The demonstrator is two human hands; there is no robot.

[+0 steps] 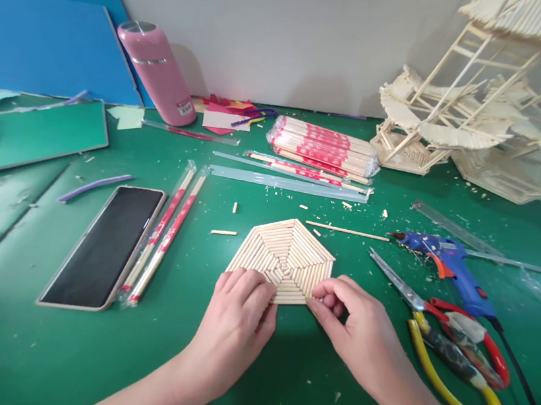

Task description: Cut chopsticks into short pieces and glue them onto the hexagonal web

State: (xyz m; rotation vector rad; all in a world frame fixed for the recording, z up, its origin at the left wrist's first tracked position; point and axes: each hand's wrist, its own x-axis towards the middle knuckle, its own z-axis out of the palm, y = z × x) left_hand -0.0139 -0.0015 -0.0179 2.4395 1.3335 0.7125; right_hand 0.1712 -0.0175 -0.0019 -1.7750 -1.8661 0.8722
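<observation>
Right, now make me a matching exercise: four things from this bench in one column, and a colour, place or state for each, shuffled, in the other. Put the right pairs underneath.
Things
1. Phone
2. Flask
3. Stick panel
4. Glue gun

Colours, places, states
A. Touched by the left hand and the right hand
B. Mostly blue, with an orange trigger
C. Black-faced, beside two slim wrapped packs
D. Mostly pink, at the back of the table

Right pairs: 1-C; 2-D; 3-A; 4-B
</observation>
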